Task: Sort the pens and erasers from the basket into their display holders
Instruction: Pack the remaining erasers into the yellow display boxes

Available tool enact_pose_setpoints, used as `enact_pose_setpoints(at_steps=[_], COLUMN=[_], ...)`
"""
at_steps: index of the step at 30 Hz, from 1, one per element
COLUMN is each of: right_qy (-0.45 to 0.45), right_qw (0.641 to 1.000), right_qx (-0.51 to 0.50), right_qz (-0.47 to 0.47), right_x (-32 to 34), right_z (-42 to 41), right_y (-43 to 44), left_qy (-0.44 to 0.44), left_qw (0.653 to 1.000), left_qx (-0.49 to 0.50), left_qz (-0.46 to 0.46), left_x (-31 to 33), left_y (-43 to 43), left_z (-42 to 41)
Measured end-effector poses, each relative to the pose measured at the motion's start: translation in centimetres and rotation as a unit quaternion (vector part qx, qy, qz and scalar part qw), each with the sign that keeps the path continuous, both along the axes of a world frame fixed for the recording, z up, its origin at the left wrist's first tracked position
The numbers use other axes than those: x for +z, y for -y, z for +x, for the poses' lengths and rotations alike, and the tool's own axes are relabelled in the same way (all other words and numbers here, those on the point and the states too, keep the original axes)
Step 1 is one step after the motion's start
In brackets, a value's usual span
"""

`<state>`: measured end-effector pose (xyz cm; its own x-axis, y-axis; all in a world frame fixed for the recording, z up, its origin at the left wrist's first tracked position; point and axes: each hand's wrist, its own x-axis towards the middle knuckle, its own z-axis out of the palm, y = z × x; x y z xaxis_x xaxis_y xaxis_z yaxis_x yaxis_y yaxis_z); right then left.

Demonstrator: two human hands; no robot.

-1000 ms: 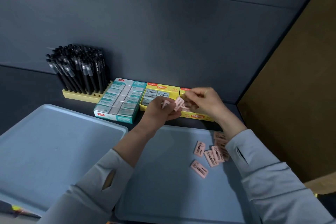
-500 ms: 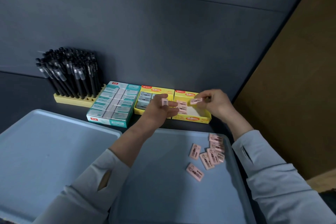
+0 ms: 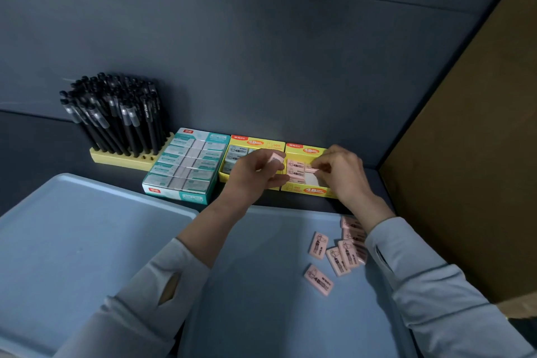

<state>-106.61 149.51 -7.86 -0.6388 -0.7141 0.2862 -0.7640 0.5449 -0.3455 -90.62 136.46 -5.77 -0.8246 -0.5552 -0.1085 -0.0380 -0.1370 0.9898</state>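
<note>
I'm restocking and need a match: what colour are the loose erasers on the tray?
The erasers are pink with dark print, seen best in the head view.

My left sleeve (image 3: 136, 308) is pale grey, smooth cloth; it stops well short of my left hand (image 3: 255, 174), and an almond-shaped slit (image 3: 169, 289) gapes near its cuff. My right sleeve (image 3: 430, 279), the same grey, reaches the wrist of my right hand (image 3: 341, 174), with a narrow dark slit (image 3: 381, 256) by the cuff.
</note>
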Motion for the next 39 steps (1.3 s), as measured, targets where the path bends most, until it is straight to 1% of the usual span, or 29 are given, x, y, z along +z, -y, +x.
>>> enact_pose_setpoints(at_steps=[2,5,8,9,10,11,12,13,14,15,16,17,20,24,26,28,29,31,33,34,35,37,39], right_qy=[-0.018,-0.046,-0.026,-0.021,-0.013,0.013,0.075,0.164,0.263,0.341,0.389,0.415,0.445,0.482,0.492,0.465,0.456,0.466,0.459,0.436,0.397,0.317,0.295], right_qw=[1.000,0.998,0.994,0.993,0.994,0.998,0.997,0.983,0.956,0.925,0.902,0.887,0.869,0.857,0.848,0.861,0.866,0.859,0.863,0.876,0.897,0.935,0.947], right_qx=[0.001,0.013,0.039,0.038,0.030,0.015,-0.001,-0.005,0.007,0.028,0.051,0.067,0.076,0.055,0.044,0.036,0.030,0.019,0.007,-0.005,-0.021,-0.054,-0.061], right_qz=[0.003,0.034,0.102,0.112,0.101,0.057,-0.007,-0.077,-0.132,-0.164,-0.181,-0.192,-0.203,-0.174,-0.193,-0.202,-0.203,-0.211,-0.213,-0.206,-0.192,-0.149,-0.110], right_x=[0.0,0.2,1.0,1.3,1.6,2.0,2.6,3.1,3.7,4.1,4.3,4.5,5.1,5.1,4.9,4.8,4.9,5.2,5.1,4.9,4.6,4.1,3.9], right_z=[0.2,0.3,0.0,0.0,0.0,0.3,0.9,1.5,2.2,2.8,3.2,3.4,3.1,2.8,2.6,2.2,2.1,1.9,1.6,1.2,0.7,-0.3,-0.7], right_y=[0.1,0.3,0.3,0.3,0.3,0.2,0.2,0.2,0.3,0.4,0.4,0.3,-0.4,-1.3,-1.5,-1.8,-1.9,-2.3,-2.6,-2.7,-2.9,-3.2,-3.3], left_qy=[0.009,0.013,0.006,0.007,0.007,0.006,0.004,-0.001,-0.006,-0.012,-0.015,-0.016,-0.010,0.008,0.006,0.001,0.004,0.031,0.054,0.058,0.060,0.078,0.101], left_qw=[1.000,1.000,0.999,0.999,0.999,0.999,0.999,0.999,0.999,0.999,1.000,1.000,1.000,0.997,0.994,0.990,0.986,0.965,0.927,0.902,0.876,0.827,0.779], left_qx=[-0.002,-0.007,0.002,0.005,0.008,0.009,0.011,0.013,0.014,0.013,0.010,0.007,0.010,0.011,0.006,0.008,0.015,0.033,0.037,0.029,0.014,-0.027,-0.058], left_qz=[-0.009,0.011,0.048,0.051,0.048,0.043,0.038,0.036,0.032,0.028,0.020,0.011,-0.020,-0.073,-0.108,-0.139,-0.169,-0.257,-0.370,-0.427,-0.477,-0.556,-0.616], left_x=[-0.1,-0.2,-0.2,-0.2,-0.2,-0.2,-0.2,-0.1,-0.1,-0.1,-0.1,-0.1,-0.2,-0.1,0.0,-0.1,-0.2,-0.4,-0.6,-0.8,-0.9,-1.0,-1.3], left_y=[0.1,-0.2,-0.4,-0.4,-0.4,-0.4,-0.5,-0.6,-0.7,-0.9,-1.0,-1.2,-1.2,-1.2,-1.3,-1.2,-1.1,-0.9,-0.6,-0.6,-0.5,-0.8,-1.0], left_z=[0.0,-0.1,0.0,0.0,0.0,0.0,-0.1,-0.1,-0.1,-0.2,-0.3,-0.4,-0.7,-1.2,-1.3,-1.4,-1.4,-1.4,-1.4,-1.3,-1.3,-1.3,-1.4])
